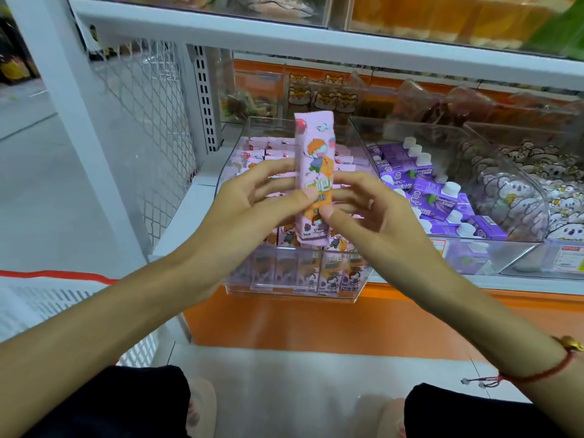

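Note:
A tall pink drink carton (314, 153) with a cartoon child printed on it stands upright in the air in front of a low shelf. My left hand (252, 203) pinches its left side between thumb and fingers. My right hand (366, 210) pinches its right side the same way. Directly behind and below it, a clear plastic bin (360, 282) holds several more of the same pink cartons in rows.
A second clear bin (505, 248) to the right holds purple cartons with white caps, and further right lie bear-printed packets (537, 184). A white shelf board (284, 30) runs overhead. A white basket (47, 305) with a red rim sits low left. Wire mesh (142, 121) closes the shelf's left end.

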Available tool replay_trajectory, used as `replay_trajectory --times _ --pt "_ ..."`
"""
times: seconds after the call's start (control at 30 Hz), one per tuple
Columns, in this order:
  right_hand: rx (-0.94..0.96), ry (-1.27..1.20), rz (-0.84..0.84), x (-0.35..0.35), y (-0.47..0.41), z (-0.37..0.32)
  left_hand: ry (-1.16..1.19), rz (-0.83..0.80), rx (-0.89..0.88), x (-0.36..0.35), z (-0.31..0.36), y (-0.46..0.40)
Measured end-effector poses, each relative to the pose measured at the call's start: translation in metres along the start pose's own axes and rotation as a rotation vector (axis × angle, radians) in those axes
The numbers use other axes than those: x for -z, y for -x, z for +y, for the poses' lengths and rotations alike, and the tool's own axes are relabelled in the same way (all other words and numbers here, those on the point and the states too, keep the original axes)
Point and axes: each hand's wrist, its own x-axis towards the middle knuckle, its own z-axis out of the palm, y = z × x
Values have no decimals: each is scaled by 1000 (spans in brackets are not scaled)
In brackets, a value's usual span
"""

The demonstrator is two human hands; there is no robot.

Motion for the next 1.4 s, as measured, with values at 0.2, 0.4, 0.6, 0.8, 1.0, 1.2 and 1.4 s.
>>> replay_trajectory --times 0.2,0.4,0.6,0.8,1.0,1.2,1.4 --pt "86 144 11 -3 -9 -1 -172 156 -241 13 4 -4" --pt "109 218 21 -14 -49 5 -205 333 -380 32 9 -15" --pt "23 723 -129 -25 -104 34 -347 428 -458 64 10 -54" --pt "47 929 -175 -28 -103 49 -801 232 -449 79 2 -83" --pt "91 960 -183 -27 -100 50 -1180 8 -335 83 5 -111" --pt "84 957 -181 -28 -102 53 -1511 -86 -166 74 2 -144" --pt "44 977 -235 -26 -108 50 -1471 -77 -108 63 7 -138"
